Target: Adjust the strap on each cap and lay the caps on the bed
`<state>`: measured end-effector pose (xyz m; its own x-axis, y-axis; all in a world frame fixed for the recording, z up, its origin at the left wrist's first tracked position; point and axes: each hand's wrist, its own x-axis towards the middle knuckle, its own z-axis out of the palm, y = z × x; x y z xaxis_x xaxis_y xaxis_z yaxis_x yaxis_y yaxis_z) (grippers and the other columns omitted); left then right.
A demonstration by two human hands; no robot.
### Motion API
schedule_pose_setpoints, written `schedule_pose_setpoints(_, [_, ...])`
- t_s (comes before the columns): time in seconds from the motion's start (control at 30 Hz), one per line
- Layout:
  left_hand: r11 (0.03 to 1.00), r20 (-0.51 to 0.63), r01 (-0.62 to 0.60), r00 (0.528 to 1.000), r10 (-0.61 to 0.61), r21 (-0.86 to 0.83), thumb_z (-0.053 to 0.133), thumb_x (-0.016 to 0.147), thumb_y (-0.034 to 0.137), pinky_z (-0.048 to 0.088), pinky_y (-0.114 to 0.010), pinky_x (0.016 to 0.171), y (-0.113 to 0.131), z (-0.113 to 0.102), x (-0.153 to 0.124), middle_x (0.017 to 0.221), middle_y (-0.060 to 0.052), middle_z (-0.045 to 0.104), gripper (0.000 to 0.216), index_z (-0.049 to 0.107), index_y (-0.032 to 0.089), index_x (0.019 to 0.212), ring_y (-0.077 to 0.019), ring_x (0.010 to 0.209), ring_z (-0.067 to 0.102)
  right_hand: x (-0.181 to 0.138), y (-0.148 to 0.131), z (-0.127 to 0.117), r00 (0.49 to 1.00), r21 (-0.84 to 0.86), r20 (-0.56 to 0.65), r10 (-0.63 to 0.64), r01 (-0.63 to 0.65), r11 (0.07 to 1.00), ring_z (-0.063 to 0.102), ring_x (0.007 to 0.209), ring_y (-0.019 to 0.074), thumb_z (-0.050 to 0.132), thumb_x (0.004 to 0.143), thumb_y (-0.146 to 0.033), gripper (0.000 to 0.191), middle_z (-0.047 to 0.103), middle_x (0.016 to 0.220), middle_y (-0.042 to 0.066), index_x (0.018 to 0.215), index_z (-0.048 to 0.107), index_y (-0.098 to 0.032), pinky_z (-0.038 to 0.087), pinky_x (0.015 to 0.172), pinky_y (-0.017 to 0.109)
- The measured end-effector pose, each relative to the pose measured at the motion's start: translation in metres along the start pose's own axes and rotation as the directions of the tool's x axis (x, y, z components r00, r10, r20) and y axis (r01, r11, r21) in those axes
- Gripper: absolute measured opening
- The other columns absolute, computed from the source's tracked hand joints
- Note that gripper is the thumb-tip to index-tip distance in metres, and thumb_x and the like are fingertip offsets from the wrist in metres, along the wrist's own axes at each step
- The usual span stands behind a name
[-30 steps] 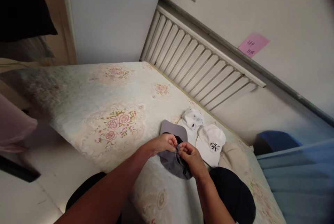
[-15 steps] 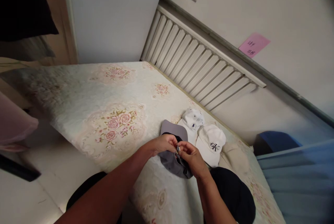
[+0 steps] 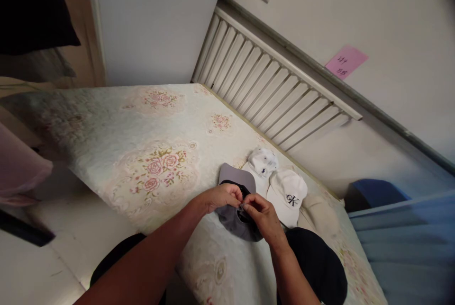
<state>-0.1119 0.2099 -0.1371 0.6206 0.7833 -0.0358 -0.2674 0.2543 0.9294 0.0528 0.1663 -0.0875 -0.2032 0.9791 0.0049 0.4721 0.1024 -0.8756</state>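
A grey baseball cap (image 3: 237, 174) rests on the bed with its brim pointing away from me and its strap side towards me. My left hand (image 3: 224, 196) is closed, its thumb and fingers pinching the strap end at the back opening. Facing it, my right hand (image 3: 263, 214) pinches the same strap, fingertips almost meeting those of the left. The fingers cover most of the strap and its buckle. Just right of the grey cap lie a white cap with a small dark logo (image 3: 262, 162) and a white cap with black letters (image 3: 288, 196).
The bed (image 3: 209, 151) has a pale flowered cover. A beige cap-like thing (image 3: 322, 215) lies beside the white caps. My knees in black (image 3: 316, 267) flank the work. A white radiator (image 3: 270, 77) runs along the wall; a blue curtain (image 3: 405, 243) hangs at right.
The metal buckle that showed between my fingers is now mostly covered. My fingertips have shifted slightly on the strap; the caps stay in place.
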Motion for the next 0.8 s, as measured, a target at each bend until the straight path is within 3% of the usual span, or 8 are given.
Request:
schedule_pose_setpoints(0.27, [1.0, 0.021, -0.011, 1.0, 0.011, 0.015, 0.063, 0.055, 0.017, 0.026, -0.022, 0.054, 0.001, 0.0, 0.0, 0.056, 0.006, 0.049, 0.014, 0.055, 0.015, 0.068, -0.0078, 0.054, 0.04, 0.0, -0.013, -0.005, 0.993, 0.087, 0.072, -0.092, 0.086, 0.992, 0.054, 0.079, 0.0179, 0.061, 0.074, -0.023, 0.006, 0.058, 0.082, 0.002, 0.068, 0.061, -0.022, 0.042, 0.072, 0.029])
schedule_pose_setpoints(0.4, [1.0, 0.022, -0.012, 1.0, 0.011, 0.017, 0.063, 0.055, 0.017, 0.027, -0.022, 0.054, 0.0, -0.001, 0.0, 0.058, 0.006, 0.05, 0.015, 0.056, 0.016, 0.068, -0.0079, 0.054, 0.041, 0.001, -0.008, -0.004, 0.997, 0.163, 0.078, -0.018, 0.005, 0.987, 0.049, 0.06, 0.0127, 0.063, 0.073, -0.023, 0.005, 0.06, 0.074, 0.001, 0.069, 0.061, -0.021, 0.038, 0.058, 0.026])
schedule_pose_setpoints(0.63, [0.999, 0.068, -0.032, 0.997, 0.033, -0.021, 0.064, 0.057, 0.018, 0.027, -0.021, 0.053, -0.004, -0.002, 0.001, 0.058, 0.005, 0.051, 0.017, 0.056, 0.015, 0.071, -0.0071, 0.054, 0.041, 0.004, 0.005, -0.006, 0.993, 0.309, 0.108, 0.047, -0.079, 0.948, 0.035, 0.04, 0.0065, 0.063, 0.076, -0.026, 0.007, 0.049, 0.047, -0.007, 0.075, 0.059, -0.02, 0.023, 0.043, 0.021])
schedule_pose_setpoints(0.8, [0.991, 0.145, -0.049, 0.987, 0.067, -0.129, 0.066, 0.055, 0.015, 0.03, -0.02, 0.054, -0.006, -0.003, 0.001, 0.06, 0.005, 0.054, 0.022, 0.055, 0.015, 0.075, -0.0069, 0.054, 0.045, 0.004, 0.002, -0.001, 0.989, 0.416, 0.127, 0.071, -0.118, 0.901, 0.038, 0.036, 0.0069, 0.063, 0.076, -0.029, 0.011, 0.051, 0.044, -0.007, 0.077, 0.059, -0.019, 0.029, 0.039, 0.019])
